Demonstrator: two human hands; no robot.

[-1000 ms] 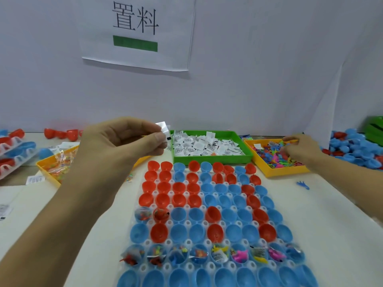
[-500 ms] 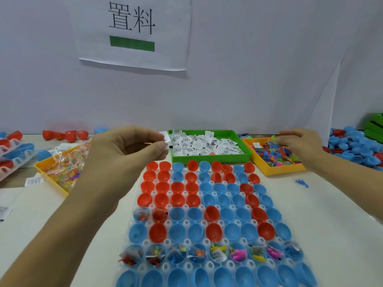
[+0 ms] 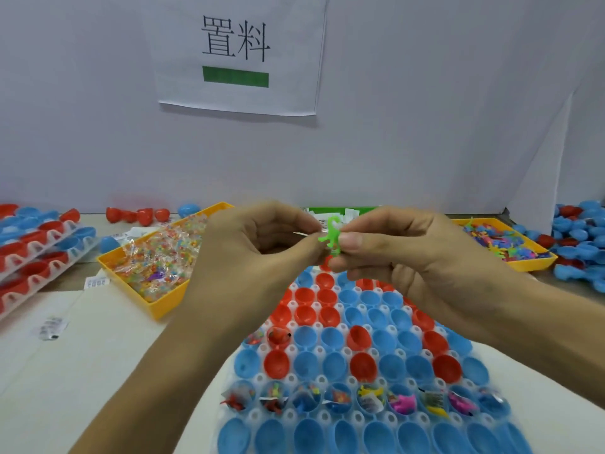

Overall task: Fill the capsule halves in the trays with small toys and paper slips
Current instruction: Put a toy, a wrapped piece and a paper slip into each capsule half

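Note:
A clear tray (image 3: pixel 357 417) of red and blue capsule halves lies before me; one near row holds toys and slips, and two halves further up on the left are filled too. Both hands meet above its far end. My right hand (image 3: pixel 406 257) pinches a small green toy figure (image 3: pixel 332 237) between thumb and forefinger. My left hand (image 3: pixel 258 250) holds a folded paper slip (image 3: pixel 302 235), its fingertips against the toy. The green bin of slips (image 3: pixel 330 211) is mostly hidden behind the hands.
A yellow bin of bagged toys (image 3: pixel 157 260) sits left of the tray. A yellow bin of loose coloured toys (image 3: pixel 504 244) sits at the right. Stacked trays of capsule halves (image 3: pixel 36 250) stand far left; loose blue and red halves (image 3: pixel 582 237) pile far right. A white wall rises behind.
My right hand left the right yellow bin with a green toy and came to the centre. My left hand moved right with its slip, and the two hands now meet.

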